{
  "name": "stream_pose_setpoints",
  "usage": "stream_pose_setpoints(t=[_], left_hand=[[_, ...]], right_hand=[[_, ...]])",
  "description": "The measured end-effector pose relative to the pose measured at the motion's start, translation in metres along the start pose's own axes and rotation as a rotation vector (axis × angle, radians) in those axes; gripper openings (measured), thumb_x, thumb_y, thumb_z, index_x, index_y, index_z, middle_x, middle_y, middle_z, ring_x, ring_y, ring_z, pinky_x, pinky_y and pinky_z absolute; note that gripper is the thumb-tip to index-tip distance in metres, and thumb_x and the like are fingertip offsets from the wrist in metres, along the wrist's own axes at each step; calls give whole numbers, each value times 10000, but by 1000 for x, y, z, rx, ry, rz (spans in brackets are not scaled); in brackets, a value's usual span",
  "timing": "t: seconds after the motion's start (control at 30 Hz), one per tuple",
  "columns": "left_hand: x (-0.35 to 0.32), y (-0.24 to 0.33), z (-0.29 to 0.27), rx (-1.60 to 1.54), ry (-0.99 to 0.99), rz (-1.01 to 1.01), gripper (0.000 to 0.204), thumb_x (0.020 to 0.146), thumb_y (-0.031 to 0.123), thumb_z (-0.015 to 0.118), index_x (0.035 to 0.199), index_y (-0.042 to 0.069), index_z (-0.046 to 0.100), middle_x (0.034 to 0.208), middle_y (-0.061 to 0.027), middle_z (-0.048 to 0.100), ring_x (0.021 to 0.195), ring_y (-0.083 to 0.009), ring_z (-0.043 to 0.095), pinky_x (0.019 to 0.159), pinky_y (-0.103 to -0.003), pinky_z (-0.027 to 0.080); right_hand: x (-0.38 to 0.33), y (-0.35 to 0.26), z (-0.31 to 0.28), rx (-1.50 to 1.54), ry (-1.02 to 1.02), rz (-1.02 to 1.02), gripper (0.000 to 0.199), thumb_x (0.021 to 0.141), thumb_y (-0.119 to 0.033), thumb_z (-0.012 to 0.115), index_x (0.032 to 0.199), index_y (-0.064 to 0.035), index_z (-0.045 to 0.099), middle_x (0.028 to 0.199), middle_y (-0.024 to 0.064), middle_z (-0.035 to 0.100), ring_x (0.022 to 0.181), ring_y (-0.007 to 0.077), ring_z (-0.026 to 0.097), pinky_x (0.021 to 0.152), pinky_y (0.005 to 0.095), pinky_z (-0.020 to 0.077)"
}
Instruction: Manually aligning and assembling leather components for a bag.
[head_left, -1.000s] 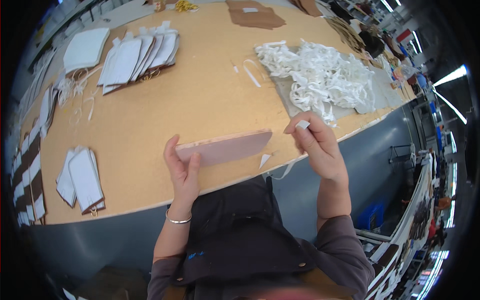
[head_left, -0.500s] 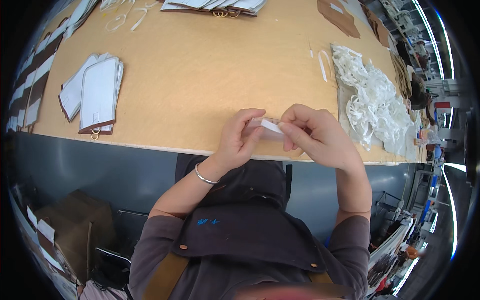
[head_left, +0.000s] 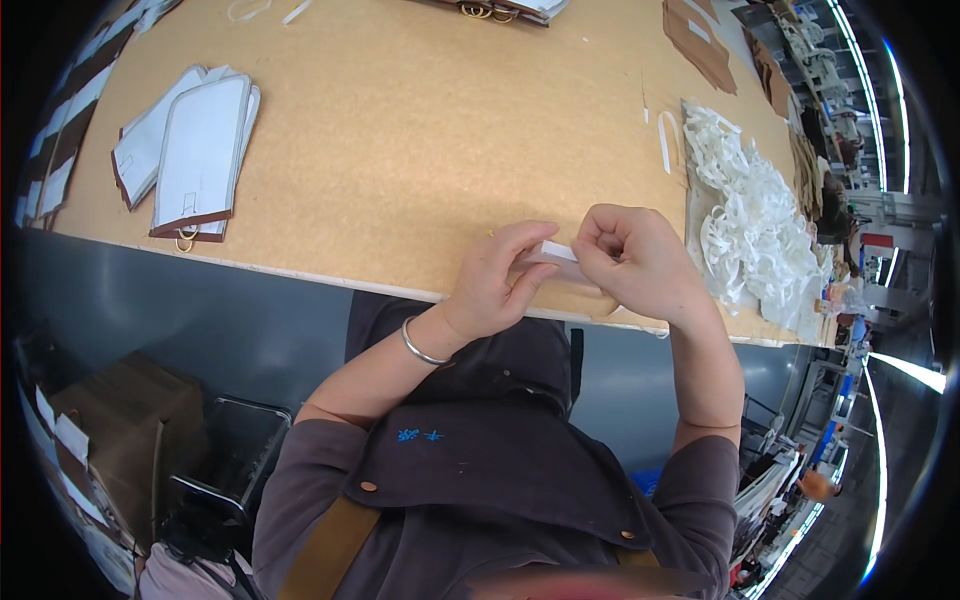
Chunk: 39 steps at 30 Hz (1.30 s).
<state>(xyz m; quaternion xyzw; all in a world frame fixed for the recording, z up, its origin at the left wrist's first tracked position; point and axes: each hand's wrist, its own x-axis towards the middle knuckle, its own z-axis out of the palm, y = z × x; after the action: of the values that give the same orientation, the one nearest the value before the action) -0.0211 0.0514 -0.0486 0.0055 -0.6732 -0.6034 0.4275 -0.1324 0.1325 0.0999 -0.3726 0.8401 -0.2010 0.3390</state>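
My left hand is at the table's near edge, thumb and fingers closed on a small pale flat piece. A bright white strip lies along the top of this piece, between the two hands. My right hand is curled, its thumb and forefinger pinching the strip's right end. What else its fingers cover is hidden. To the right of my right hand, a tangled heap of white ribbon-like strips rests on a pale sheet.
White panels with brown edges and gold rings are stacked at the left. More such panels lie at the far edge. Brown pieces sit at the far right, a loose white strip nearer. A black crate stands below left.
Both hands have shifted slightly to the right in view. My right hand has turned and curled tighter, and the pale piece is more covered. The table's things appear shifted as the view moved.
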Motion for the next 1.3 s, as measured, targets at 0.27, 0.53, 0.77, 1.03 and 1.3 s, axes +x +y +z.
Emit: stream_pose_setpoints(t=[0.27, 0.53, 0.77, 1.03, 1.3], left_hand=[[1, 3, 0, -16, -2, -19, 367, 776, -15, 638, 1117, 23, 509, 783, -109, 569, 651, -222, 565, 582, -293, 461], [2, 3, 0, 27, 21, 38, 333, 774, -24, 633, 1078, 29, 511, 801, -116, 585, 660, -240, 573, 580, -303, 466], [2, -3, 0, 7, -54, 91, 241, 778, -36, 619, 991, 54, 550, 829, -117, 613, 683, -254, 586, 580, -316, 475], [4, -1, -7, 13, -116, 95, 179, 794, -34, 614, 952, 44, 583, 803, -119, 612, 660, -233, 585, 540, -297, 461], [5, 0, -19, 83, -241, 123, 284, 810, -81, 582, 1041, 51, 484, 898, -155, 597, 799, -236, 589, 681, -300, 477]], right_hand=[[-1, 2, -3, 63, -32, 43, 157, 817, -82, 572, 683, -20, 519, 496, -50, 430, 458, 14, 365, 417, 210, 274], [-2, 2, 2, 53, 13, 17, 147, 810, -79, 574, 684, -19, 527, 496, -41, 443, 461, 17, 376, 420, 213, 285], [-4, -1, 2, 2, 35, -20, 140, 805, -85, 572, 691, -10, 540, 476, -15, 468, 438, 32, 423, 402, 221, 311], [-31, 37, -45, 245, -63, 142, 153, 805, -138, 593, 760, 7, 605, 498, 5, 517, 416, 64, 467, 414, 213, 338], [-71, 115, -72, 473, 34, 82, 117, 806, -88, 617, 712, -31, 576, 509, -76, 421, 447, 1, 343, 410, 190, 243]])
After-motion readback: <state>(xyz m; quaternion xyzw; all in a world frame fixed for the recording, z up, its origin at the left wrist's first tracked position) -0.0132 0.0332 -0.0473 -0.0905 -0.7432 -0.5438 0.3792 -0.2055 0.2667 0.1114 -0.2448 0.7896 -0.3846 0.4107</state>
